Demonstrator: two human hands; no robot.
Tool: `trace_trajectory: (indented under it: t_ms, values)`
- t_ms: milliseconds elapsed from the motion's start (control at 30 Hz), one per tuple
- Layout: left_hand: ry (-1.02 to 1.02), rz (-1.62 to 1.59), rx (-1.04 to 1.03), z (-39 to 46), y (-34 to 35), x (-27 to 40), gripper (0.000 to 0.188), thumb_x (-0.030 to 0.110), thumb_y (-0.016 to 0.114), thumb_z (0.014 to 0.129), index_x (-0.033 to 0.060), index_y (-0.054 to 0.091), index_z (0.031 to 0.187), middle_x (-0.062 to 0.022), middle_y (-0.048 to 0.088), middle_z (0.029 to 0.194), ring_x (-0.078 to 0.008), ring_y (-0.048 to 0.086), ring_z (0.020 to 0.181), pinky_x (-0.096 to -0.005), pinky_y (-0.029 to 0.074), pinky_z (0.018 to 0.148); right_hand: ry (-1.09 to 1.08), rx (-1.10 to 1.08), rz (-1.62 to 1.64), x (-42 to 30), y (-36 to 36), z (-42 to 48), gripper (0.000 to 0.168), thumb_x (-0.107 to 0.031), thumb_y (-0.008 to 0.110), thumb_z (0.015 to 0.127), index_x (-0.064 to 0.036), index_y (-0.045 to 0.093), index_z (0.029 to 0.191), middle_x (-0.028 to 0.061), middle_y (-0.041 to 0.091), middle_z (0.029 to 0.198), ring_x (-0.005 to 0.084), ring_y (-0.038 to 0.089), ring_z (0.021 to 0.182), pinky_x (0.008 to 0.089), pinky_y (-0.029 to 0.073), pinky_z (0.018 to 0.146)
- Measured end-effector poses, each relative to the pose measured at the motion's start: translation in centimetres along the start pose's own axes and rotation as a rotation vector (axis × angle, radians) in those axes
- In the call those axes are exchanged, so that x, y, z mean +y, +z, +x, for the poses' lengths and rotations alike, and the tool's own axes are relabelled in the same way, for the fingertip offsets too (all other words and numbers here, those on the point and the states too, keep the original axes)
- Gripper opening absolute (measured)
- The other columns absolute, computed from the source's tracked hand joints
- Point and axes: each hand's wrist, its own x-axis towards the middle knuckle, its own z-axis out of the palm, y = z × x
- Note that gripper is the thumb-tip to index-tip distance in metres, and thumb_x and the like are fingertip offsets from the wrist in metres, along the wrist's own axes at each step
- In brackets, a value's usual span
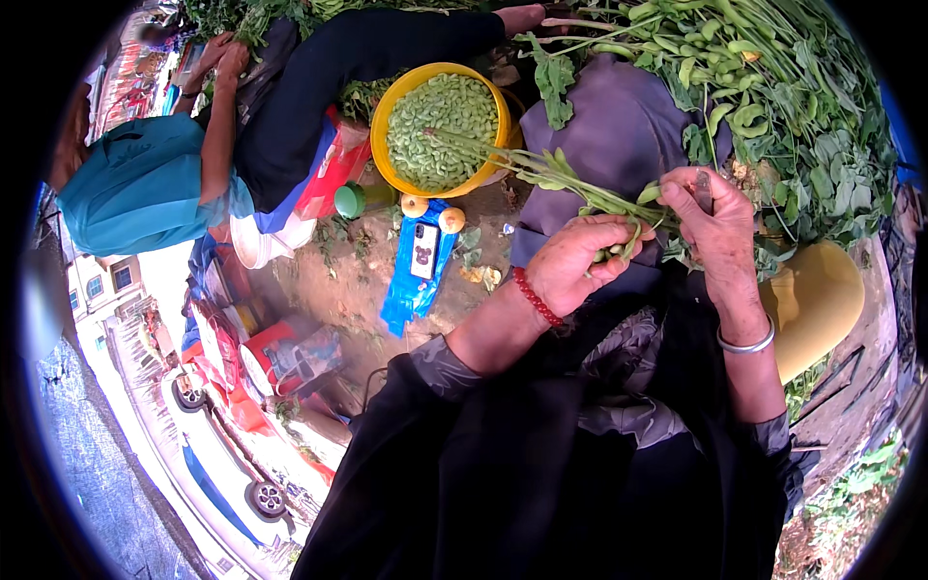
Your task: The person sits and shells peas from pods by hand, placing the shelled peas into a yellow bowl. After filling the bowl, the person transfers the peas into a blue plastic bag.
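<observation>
My left hand (580,257), with a red bead bracelet at the wrist, grips a bundle of green bean stalks (540,170) and some pods. The stalks' cut ends reach over a yellow bucket (380,156) filled with shelled green beans or small pods (442,127); which of these cannot be told. Close by on the right, my right hand (707,217) pinches a green pod (650,193) between thumb and forefinger. A silver bangle circles that wrist, and something greyish covers part of a finger. Purple-grey cloth (602,123) lies beneath the stalks.
A heap of bean plants (761,87) rises at upper right, above a yellow rounded object (815,304). A phone (423,251) rests on blue plastic (402,301) near a green-lidded jar (350,200). Another person (138,185) in teal handles plants at upper left. A car (217,464) stands beyond.
</observation>
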Motion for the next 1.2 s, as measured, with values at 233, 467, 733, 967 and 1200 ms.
trace_trajectory:
  t_ms: [233,467,733,967,1200]
  values:
    - [-0.086,0.156,-0.043,-0.9,1.6,1.1,0.030,0.006,0.050,0.088,-0.0039,0.054,0.116,-0.0086,0.060,0.093,-0.0060,0.044,0.067,-0.0144,0.031,0.048,-0.094,0.179,-0.003,-1.5,0.5,-1.3,0.009,-0.009,0.066,0.082,-0.003,0.064,0.088,-0.0032,0.060,0.073,0.0003,0.041,0.054,0.0157,0.032,0.048]
    - [0.270,0.157,0.079,-1.4,1.5,0.9,0.024,0.023,0.053,0.092,0.0017,0.061,0.100,0.0003,0.054,0.080,-0.0042,0.044,0.065,-0.0152,0.031,0.050,-0.342,0.030,-0.208,-0.7,2.9,-3.2,0.011,0.005,0.066,0.076,0.001,0.061,0.085,0.0004,0.056,0.080,0.0053,0.049,0.069,0.0182,0.040,0.060]
    - [0.167,0.086,0.260,-0.9,1.7,-0.3,0.015,0.024,0.057,0.090,0.0110,0.061,0.083,0.0062,0.052,0.073,-0.0018,0.046,0.065,-0.0160,0.034,0.053,0.012,-0.079,-0.127,0.8,2.6,-4.4,0.009,-0.008,0.058,0.087,-0.003,0.054,0.093,0.0012,0.055,0.078,0.0044,0.045,0.058,0.0176,0.037,0.051]
    - [0.348,0.201,0.320,-0.8,1.9,-0.4,0.013,0.020,0.058,0.089,0.0071,0.058,0.086,0.0054,0.049,0.069,-0.0018,0.043,0.060,-0.0156,0.030,0.048,0.128,-0.233,-0.214,1.1,1.7,-6.3,0.016,-0.012,0.039,0.096,-0.001,0.050,0.101,0.0065,0.055,0.074,0.0106,0.055,0.060,0.0227,0.045,0.052]
    - [0.352,0.249,0.383,-0.4,1.9,-1.1,0.014,0.019,0.062,0.087,0.0054,0.060,0.088,0.0047,0.048,0.066,-0.0014,0.039,0.056,-0.0149,0.029,0.045,-0.224,-0.088,-0.346,1.1,1.7,-5.6,0.023,-0.002,0.057,0.084,0.002,0.057,0.107,0.0144,0.061,0.079,0.0197,0.061,0.063,0.0285,0.049,0.058]
